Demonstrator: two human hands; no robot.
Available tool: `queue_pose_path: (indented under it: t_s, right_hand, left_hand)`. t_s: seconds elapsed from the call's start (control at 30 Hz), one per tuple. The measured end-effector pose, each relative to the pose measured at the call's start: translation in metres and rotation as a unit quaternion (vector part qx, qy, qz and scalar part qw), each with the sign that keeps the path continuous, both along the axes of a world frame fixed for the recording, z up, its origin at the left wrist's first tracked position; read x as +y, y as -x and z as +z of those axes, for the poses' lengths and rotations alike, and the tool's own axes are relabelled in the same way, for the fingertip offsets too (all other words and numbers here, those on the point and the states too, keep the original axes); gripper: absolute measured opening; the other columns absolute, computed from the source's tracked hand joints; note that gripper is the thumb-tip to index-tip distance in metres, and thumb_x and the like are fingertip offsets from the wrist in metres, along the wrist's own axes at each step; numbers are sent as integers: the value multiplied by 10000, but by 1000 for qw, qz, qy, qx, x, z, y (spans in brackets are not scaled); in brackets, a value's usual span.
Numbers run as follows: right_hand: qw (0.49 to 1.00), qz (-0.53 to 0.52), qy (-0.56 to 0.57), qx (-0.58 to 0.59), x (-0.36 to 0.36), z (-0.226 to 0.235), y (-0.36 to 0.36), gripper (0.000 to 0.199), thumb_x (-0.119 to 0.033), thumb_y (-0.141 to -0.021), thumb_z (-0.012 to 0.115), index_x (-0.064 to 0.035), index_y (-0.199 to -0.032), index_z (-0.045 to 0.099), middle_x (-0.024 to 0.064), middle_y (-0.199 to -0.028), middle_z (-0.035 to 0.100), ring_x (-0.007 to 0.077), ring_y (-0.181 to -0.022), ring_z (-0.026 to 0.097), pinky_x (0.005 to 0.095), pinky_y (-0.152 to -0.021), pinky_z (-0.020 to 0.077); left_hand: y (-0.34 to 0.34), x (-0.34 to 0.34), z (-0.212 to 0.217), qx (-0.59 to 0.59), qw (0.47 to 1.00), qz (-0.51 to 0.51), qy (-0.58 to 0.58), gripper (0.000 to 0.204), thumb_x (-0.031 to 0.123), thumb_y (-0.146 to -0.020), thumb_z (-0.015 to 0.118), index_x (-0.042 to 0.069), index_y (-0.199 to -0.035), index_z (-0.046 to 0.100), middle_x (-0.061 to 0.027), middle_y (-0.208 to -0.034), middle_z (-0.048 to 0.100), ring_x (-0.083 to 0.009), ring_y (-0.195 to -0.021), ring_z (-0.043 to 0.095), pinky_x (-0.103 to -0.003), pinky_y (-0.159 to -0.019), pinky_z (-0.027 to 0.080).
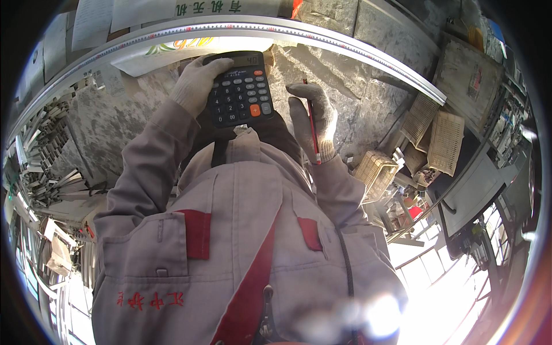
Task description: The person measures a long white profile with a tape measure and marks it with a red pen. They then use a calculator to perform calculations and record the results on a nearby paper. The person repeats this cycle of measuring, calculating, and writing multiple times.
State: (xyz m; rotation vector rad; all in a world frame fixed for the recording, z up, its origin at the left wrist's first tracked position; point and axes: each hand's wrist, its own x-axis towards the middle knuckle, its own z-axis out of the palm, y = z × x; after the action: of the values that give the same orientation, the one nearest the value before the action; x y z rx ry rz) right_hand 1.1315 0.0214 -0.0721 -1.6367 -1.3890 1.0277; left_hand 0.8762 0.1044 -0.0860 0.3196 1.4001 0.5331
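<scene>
A dark calculator with grey and orange keys lies in front of me, its display lit at the far end. My left hand, in a pale work glove, grips it along its left side, the thumb lying over the top near the display. To the right of the calculator, apart from it, is my gloved right hand. A red and dark pencil is held in that hand, running along the palm toward the wrist. The forefinger and thumb point left toward the calculator.
A long metal ruler with printed marks arcs across the far side. Papers lie beyond it at the left. Plastic baskets stand at the right, near a large board. Stacked metal profiles fill the left side.
</scene>
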Motion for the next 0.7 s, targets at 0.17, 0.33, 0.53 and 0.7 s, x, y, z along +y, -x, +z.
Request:
queue_pose_path:
  t_s: [0.17,0.33,0.53,0.7]
  right_hand:
    - [999,28,-23,40,6,8,-22,165,-18,-920,766,-40,-1081,742,139,-1048,764,278,-976,756,365,-887,596]
    - [996,49,-37,62,9,17,-34,174,-11,-920,754,-34,-1092,743,148,-1056,764,286,-988,755,371,-896,594]
    - [997,40,-63,35,3,39,-49,177,-1,-925,735,-27,-1100,747,149,-1056,766,293,-974,762,372,-891,591]
    - [998,4,-53,45,-5,57,-43,180,6,-939,715,-18,-1113,752,153,-1066,773,299,-981,762,373,-900,588]
  left_hand:
    - [-14,-13,21,-9,999,45,-10,385,175,-972,760,-45,-1280,693,-91,-1045,769,-129,-818,736,-264,-734,612]
    - [-19,-22,49,3,996,57,-63,369,171,-976,753,-50,-1266,699,-95,-1038,771,-131,-810,741,-274,-721,619]
    - [-21,-17,78,0,997,26,-78,344,182,-1001,722,-54,-1250,706,-76,-1009,768,-116,-806,731,-268,-748,609]
    - [-6,-12,73,-22,991,-16,-132,304,198,-1021,704,-35,-1214,735,-55,-1015,765,-100,-839,724,-253,-750,590]
